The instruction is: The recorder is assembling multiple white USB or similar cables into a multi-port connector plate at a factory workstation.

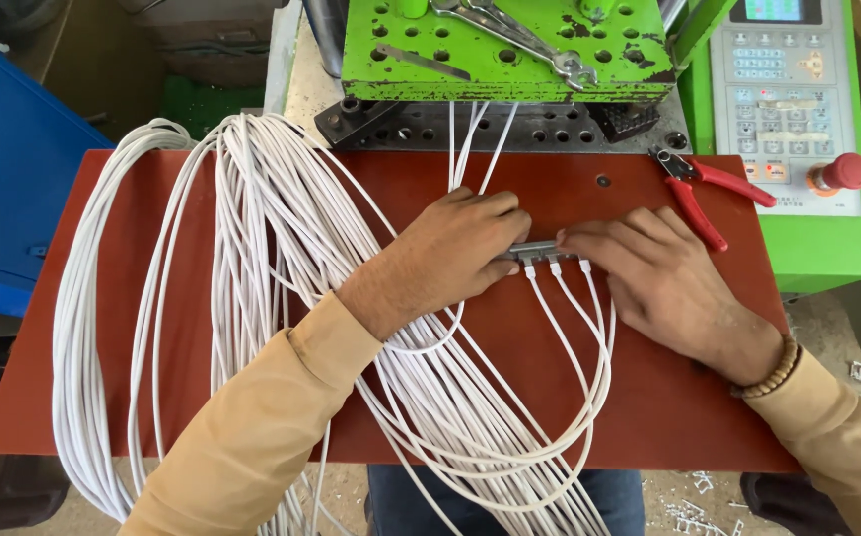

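1. Head view: metal strip (540,250) with three white cables (560,318) plugged in, lying on red desk (152,298); pinched endwise by left hand (455,253) and right hand (649,273).
2. Judged light, rigid; cables limp, best gripped at the strip's ends.

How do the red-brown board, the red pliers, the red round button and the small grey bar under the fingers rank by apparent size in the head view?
1. red-brown board
2. red pliers
3. small grey bar, mostly covered by the left hand and right hand, and red round button: too close to rank.
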